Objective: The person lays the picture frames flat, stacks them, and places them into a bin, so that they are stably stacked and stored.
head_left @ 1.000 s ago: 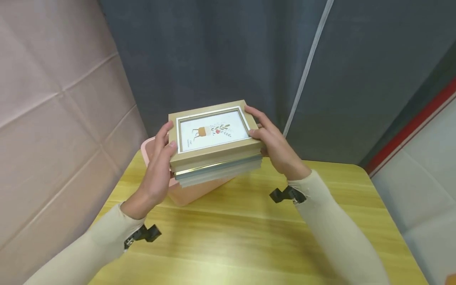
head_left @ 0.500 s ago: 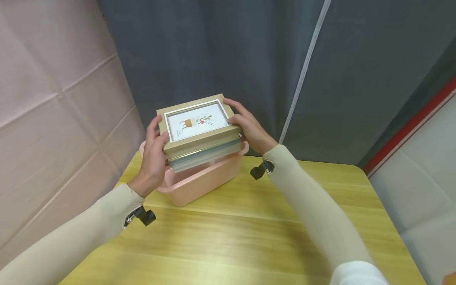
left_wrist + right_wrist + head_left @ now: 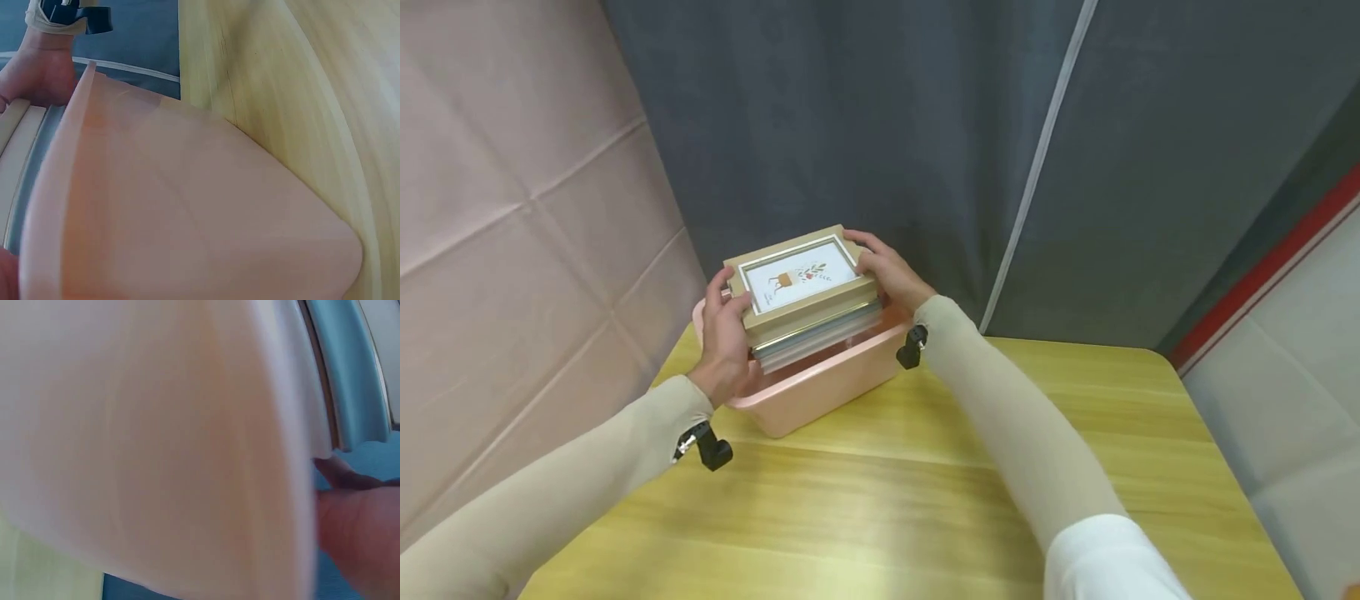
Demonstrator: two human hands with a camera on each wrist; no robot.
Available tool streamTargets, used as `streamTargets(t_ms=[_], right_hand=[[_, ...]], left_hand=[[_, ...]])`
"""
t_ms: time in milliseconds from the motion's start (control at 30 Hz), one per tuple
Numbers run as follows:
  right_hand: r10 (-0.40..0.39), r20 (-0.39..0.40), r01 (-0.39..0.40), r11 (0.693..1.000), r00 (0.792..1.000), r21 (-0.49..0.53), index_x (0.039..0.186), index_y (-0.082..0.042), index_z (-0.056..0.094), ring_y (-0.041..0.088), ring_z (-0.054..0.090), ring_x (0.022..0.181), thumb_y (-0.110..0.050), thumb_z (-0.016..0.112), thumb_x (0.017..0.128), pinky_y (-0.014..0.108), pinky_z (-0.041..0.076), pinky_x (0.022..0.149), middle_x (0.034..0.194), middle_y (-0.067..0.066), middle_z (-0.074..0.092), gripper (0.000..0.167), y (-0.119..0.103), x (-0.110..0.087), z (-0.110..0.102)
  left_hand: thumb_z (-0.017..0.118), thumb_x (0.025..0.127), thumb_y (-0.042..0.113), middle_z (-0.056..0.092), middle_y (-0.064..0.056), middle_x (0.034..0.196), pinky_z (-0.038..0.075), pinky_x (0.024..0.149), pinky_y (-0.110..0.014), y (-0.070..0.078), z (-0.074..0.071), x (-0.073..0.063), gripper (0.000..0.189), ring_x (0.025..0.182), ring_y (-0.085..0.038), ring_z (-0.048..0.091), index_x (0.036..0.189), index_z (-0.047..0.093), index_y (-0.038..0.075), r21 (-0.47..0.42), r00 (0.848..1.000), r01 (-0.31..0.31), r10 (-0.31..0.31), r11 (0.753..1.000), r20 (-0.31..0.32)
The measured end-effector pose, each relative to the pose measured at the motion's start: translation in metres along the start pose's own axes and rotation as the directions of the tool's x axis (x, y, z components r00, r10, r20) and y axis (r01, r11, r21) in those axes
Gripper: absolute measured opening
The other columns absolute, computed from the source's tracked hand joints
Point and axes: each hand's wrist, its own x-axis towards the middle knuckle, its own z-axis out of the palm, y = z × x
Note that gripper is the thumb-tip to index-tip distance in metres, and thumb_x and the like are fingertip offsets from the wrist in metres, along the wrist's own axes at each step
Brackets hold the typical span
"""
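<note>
A stack of picture frames point(image 3: 808, 321) is held between both hands, level with the opening of a pink plastic bin point(image 3: 827, 390). The top frame is tan, with a white inner border and a drawing of a plant in an orange pot; below it show a gold edge, a blue-grey frame and a pale one. My left hand point(image 3: 724, 346) grips the stack's left end, thumb on the top frame. At the right end my right hand point(image 3: 891, 275) grips it likewise. The bin wall point(image 3: 187, 200) fills much of the left wrist view, the blue frame point(image 3: 350, 375) showing past it in the right.
The bin stands at the back left of a yellow wood-grain table point(image 3: 940, 483). A dark grey curtain point(image 3: 850, 108) hangs behind, and a pale padded wall point(image 3: 535, 250) borders the left side. White panels with a red strip point(image 3: 1262, 275) stand on the right.
Both hands have carried the stack of picture frames leftward from in front of the bin, then lowered it into the bin's opening. The bin has stayed in place.
</note>
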Motion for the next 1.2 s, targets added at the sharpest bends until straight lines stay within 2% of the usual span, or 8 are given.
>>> streamTargets(t_ms=[133, 233, 367, 500, 667, 933, 1033, 1200], right_hand=[[0.031, 0.029, -0.031, 0.999, 0.999, 0.027, 0.157, -0.042, 0.048, 0.027, 0.042, 0.142, -0.015, 0.056, 0.081, 0.042, 0.041, 0.102, 0.173, -0.006, 0.033, 0.081, 0.012, 0.005, 0.006], [0.073, 0.047, -0.076, 0.994, 0.996, 0.072, 0.158, -0.042, 0.046, 0.027, 0.038, 0.144, -0.011, 0.054, 0.080, 0.042, 0.039, 0.105, 0.173, -0.011, 0.030, 0.084, 0.020, 0.008, 0.009], [0.105, 0.083, -0.116, 0.984, 0.991, 0.138, 0.160, -0.036, 0.043, 0.028, 0.032, 0.147, -0.007, 0.052, 0.080, 0.045, 0.036, 0.106, 0.172, -0.010, 0.028, 0.086, 0.027, 0.013, 0.008], [0.149, 0.112, -0.167, 0.969, 0.982, 0.181, 0.159, -0.035, 0.043, 0.031, 0.035, 0.142, -0.006, 0.051, 0.080, 0.047, 0.037, 0.101, 0.167, -0.010, 0.029, 0.085, 0.033, 0.017, 0.009], [0.246, 0.149, -0.271, 0.945, 0.958, 0.185, 0.161, -0.042, 0.038, 0.034, 0.050, 0.120, -0.009, 0.048, 0.083, 0.046, 0.045, 0.090, 0.162, 0.002, 0.034, 0.085, 0.035, 0.016, 0.011], [0.333, 0.122, -0.351, 0.921, 0.935, 0.169, 0.162, -0.048, 0.035, 0.030, 0.056, 0.112, -0.011, 0.045, 0.083, 0.047, 0.049, 0.086, 0.158, 0.008, 0.040, 0.087, 0.033, 0.016, 0.012], [0.353, 0.105, -0.366, 0.916, 0.930, 0.161, 0.161, -0.050, 0.035, 0.032, 0.056, 0.112, -0.011, 0.043, 0.083, 0.049, 0.049, 0.088, 0.157, 0.007, 0.040, 0.088, 0.032, 0.016, 0.013], [0.352, 0.110, -0.363, 0.925, 0.929, 0.108, 0.165, -0.045, 0.028, 0.032, 0.052, 0.120, -0.010, 0.044, 0.085, 0.052, 0.044, 0.098, 0.161, 0.003, 0.034, 0.089, 0.032, 0.018, 0.015]], left_hand=[[0.044, 0.106, 0.016, 0.039, 0.008, 0.152, 0.060, 0.083, -0.029, -0.007, -0.003, 0.004, 0.058, 0.111, -0.016, 0.063, 0.157, 0.038, 0.044, 0.000, 0.998, 0.024, -0.024, 1.000, -0.052], [0.044, 0.104, 0.014, 0.030, 0.010, 0.169, 0.056, 0.092, -0.030, -0.013, -0.002, 0.008, 0.060, 0.124, -0.019, 0.058, 0.157, 0.039, 0.043, 0.018, 0.997, 0.041, -0.040, 0.999, -0.067], [0.044, 0.102, 0.011, 0.021, 0.015, 0.174, 0.050, 0.100, -0.032, -0.019, 0.000, 0.015, 0.062, 0.141, -0.019, 0.045, 0.157, 0.040, 0.039, 0.023, 0.995, 0.059, -0.057, 0.998, -0.080], [0.044, 0.098, 0.009, 0.025, 0.008, 0.171, 0.050, 0.099, -0.031, -0.023, 0.000, 0.019, 0.063, 0.136, -0.019, 0.045, 0.155, 0.042, 0.033, 0.055, 0.991, 0.067, -0.061, 0.996, -0.117], [0.042, 0.099, 0.011, 0.037, -0.003, 0.162, 0.050, 0.095, -0.030, -0.028, 0.001, 0.022, 0.065, 0.120, -0.020, 0.054, 0.160, 0.036, 0.031, 0.135, 0.989, 0.101, -0.085, 0.986, -0.124], [0.043, 0.109, 0.024, 0.023, -0.003, 0.174, 0.044, 0.116, -0.044, -0.029, 0.005, 0.021, 0.066, 0.140, -0.028, 0.048, 0.169, 0.018, 0.032, 0.282, 0.994, 0.100, -0.086, 0.954, -0.062], [0.044, 0.111, 0.029, 0.024, -0.007, 0.172, 0.050, 0.110, -0.045, -0.029, 0.006, 0.021, 0.065, 0.136, -0.029, 0.052, 0.169, 0.015, 0.033, 0.310, 0.994, 0.104, -0.095, 0.945, -0.046], [0.047, 0.111, 0.030, 0.030, -0.011, 0.166, 0.059, 0.090, -0.039, -0.030, 0.005, 0.021, 0.065, 0.123, -0.029, 0.059, 0.168, 0.017, 0.033, 0.330, 0.991, 0.130, -0.119, 0.935, -0.053]])
